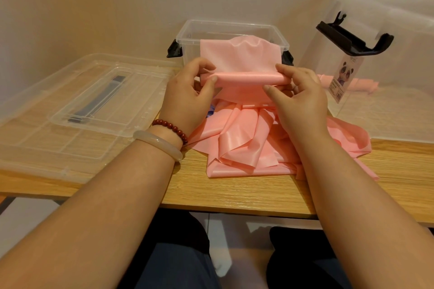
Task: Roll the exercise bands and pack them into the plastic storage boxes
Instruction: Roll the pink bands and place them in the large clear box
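A pink exercise band (244, 78) is partly rolled into a narrow tube held above the table. My left hand (187, 96) pinches the tube's left end and my right hand (297, 96) pinches its right end. One free end of the band stands up behind the roll, in front of a clear storage box (231, 30) with black latches. The rest of the band lies in loose folds (246, 143) on the wooden table (234, 192) under my hands. A second clear box (385, 58) stands at the right with pink band visible inside it.
A clear box lid (77, 110) with a dark handle lies flat at the left. A black handle (352, 35) sits on the right box's lid, beside a panda label (345, 77). A wall stands close behind. The table's front edge is near my lap.
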